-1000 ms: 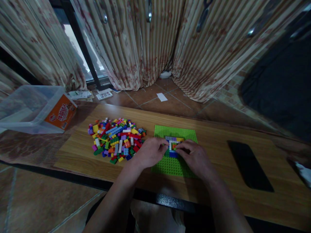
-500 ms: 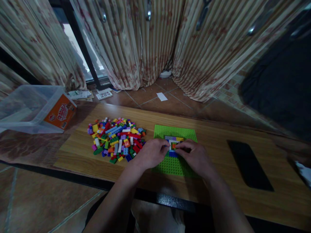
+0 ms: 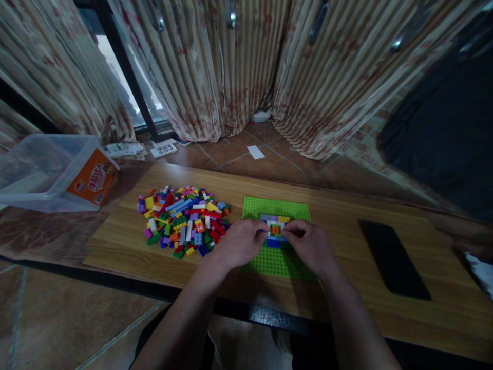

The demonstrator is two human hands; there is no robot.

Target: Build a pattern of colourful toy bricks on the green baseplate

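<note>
Left hand (image 3: pixel 241 242) crosses the plate's (image 3: pixel 269 265) left edge, right hand (image 3: pixel 313 245) its right, beside bricks (image 3: pixel 275 230); whether fingers pinch anything, I cannot tell.

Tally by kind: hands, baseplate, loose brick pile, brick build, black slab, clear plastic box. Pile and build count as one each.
Hands (left hand, right hand): 2
Green baseplate: 1
Loose brick pile: 1
Brick build: 1
Black slab: 1
Clear plastic box: 1
Total: 7
</note>
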